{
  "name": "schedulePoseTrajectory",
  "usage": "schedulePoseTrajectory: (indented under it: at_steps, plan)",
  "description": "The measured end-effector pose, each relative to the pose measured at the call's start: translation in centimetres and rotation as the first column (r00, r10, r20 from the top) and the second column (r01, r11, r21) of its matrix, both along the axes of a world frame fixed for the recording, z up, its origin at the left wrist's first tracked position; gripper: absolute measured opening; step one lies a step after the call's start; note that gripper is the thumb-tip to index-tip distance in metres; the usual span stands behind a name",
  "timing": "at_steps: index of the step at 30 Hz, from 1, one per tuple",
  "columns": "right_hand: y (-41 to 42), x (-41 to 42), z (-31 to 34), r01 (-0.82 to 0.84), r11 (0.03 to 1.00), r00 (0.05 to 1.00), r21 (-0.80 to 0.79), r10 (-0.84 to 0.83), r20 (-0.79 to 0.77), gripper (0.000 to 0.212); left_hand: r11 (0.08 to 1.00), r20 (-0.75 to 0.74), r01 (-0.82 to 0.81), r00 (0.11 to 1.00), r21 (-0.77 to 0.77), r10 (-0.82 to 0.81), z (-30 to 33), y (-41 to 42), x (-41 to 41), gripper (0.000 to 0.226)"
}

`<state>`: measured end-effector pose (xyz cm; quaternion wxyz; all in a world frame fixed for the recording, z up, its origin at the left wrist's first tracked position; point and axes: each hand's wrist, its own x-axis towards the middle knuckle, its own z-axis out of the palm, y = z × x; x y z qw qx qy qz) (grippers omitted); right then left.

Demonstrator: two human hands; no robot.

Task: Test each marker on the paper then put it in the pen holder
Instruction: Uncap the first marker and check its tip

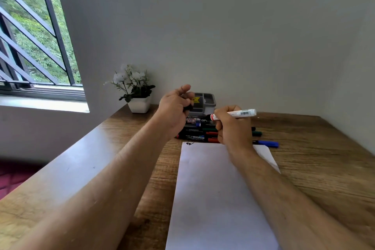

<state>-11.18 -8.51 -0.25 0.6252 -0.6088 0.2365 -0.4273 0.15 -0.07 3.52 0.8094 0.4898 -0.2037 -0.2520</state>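
Note:
My right hand (233, 126) grips a white-bodied marker (241, 113) held level above the table, its dark uncapped tip pointing left. My left hand (174, 105) is raised beside it and pinches a small black cap (187, 105) in curled fingers. A white sheet of paper (215, 195) lies lengthwise on the wooden table (316, 160), with a small black scribble (190, 144) at its far left corner. Several markers (199, 134) lie in a row just beyond the paper, a blue one (267, 143) at the right. The grey pen holder (205, 103) stands behind them against the wall.
A white pot with white flowers (136, 91) stands at the table's far left corner. A barred window (34, 32) is on the left wall. The plain wall closes off the table's far and right sides.

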Motion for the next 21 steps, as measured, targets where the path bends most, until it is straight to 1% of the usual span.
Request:
schedulePoseTrajectory:
  at_steps: [2, 6, 8, 10, 12, 14, 16, 19, 21]
  plan:
    - [-0.1, -0.1, 0.1, 0.0, 1.0, 0.999, -0.01, 0.0, 0.032, 0.011, 1.0, -0.021, -0.003, 1.0, -0.003, 0.003, 0.3, -0.6, 0.2, 0.037]
    - [0.1, -0.5, 0.4, -0.018, 0.996, 0.996, -0.085, 0.026, 0.085, 0.009, 0.994, -0.091, -0.112, 0.989, 0.014, 0.113, -1.3, -1.3, 0.1, 0.031]
    - [0.1, -0.6, 0.4, -0.028, 0.993, 0.993, -0.116, 0.042, 0.115, 0.01, 0.993, -0.126, -0.113, 0.986, -0.033, 0.108, -2.2, -1.2, 0.0, 0.022]
    - [0.0, -0.8, 0.2, -0.033, 0.991, 0.988, -0.132, 0.052, 0.145, 0.009, 0.991, -0.152, -0.108, 0.984, -0.081, 0.095, -2.6, -0.9, 0.2, 0.017]
    - [0.0, -0.9, 0.1, -0.034, 0.99, 0.984, -0.14, 0.058, 0.167, 0.018, 0.99, -0.151, -0.106, 0.984, -0.094, 0.091, -2.9, -0.7, 0.3, 0.016]
    - [-0.1, -0.9, 0.1, -0.034, 0.991, 0.983, -0.129, 0.057, 0.175, 0.024, 0.991, -0.157, -0.114, 0.982, -0.069, 0.103, -3.2, -0.8, 0.1, 0.015]
    - [-0.2, -0.9, 0.1, -0.017, 0.994, 0.983, -0.111, 0.037, 0.18, 0.019, 0.99, -0.168, -0.131, 0.978, -0.059, 0.12, -3.4, -1.0, -0.2, 0.017]
    - [-0.4, -0.9, 0.1, 0.017, 0.995, 0.984, -0.102, 0.001, 0.176, 0.008, 0.988, -0.192, -0.132, 0.975, -0.085, 0.114, -3.4, -1.3, -0.1, 0.022]
    - [-0.4, -0.9, 0.1, 0.028, 0.993, 0.985, -0.113, -0.008, 0.17, 0.01, 0.987, -0.211, -0.129, 0.972, -0.097, 0.106, -3.5, -1.4, 0.1, 0.027]
